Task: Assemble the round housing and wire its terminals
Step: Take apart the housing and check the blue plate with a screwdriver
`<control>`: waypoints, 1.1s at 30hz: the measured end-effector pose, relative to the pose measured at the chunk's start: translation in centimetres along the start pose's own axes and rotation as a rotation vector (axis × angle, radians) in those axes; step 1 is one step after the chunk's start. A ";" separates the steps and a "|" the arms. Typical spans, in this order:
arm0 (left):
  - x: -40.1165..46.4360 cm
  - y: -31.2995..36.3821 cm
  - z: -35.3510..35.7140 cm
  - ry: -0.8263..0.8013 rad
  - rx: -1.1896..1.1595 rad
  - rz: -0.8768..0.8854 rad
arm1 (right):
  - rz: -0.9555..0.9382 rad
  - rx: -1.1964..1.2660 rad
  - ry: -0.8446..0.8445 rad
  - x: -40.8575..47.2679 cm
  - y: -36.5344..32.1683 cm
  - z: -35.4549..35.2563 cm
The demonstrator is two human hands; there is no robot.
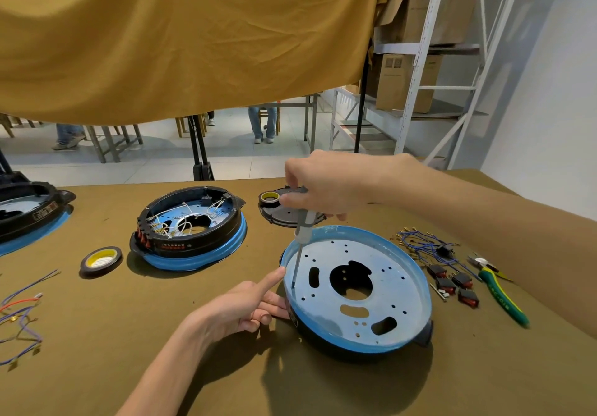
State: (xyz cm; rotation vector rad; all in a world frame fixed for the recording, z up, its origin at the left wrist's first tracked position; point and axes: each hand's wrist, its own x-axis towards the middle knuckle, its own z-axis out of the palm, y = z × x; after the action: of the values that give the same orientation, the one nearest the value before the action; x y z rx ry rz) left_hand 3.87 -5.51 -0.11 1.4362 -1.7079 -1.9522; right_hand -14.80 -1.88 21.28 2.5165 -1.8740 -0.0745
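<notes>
On the table (323, 390), right of centre in the head view, sits the round housing (358, 289), blue-filmed plate up inside a black rim. The left hand (242, 306) braces its near-left rim, forefinger stretched along the edge, other fingers curled against the side. The right hand (323, 186) grips a screwdriver (302, 238) upright, tip on a hole by the left rim. The housing looks stiff and light, the film likely slick, so the rim is the place to hold it. There's open table in front. Switches (452, 283), blue wires (423, 244) and pliers (497, 289) crowd the right; the wired housing (190, 231) and tape roll (101, 259) lie to the left.
</notes>
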 end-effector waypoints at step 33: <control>0.4 -0.4 -0.3 -0.010 0.036 0.016 | -0.031 0.141 -0.033 0.4 -0.3 0.4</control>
State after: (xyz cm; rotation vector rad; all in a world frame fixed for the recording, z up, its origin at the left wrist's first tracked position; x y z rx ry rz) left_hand 4.02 -5.83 -0.66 1.4218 -1.7619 -1.9336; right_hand -14.37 -2.17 20.83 2.6515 -1.9168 0.0170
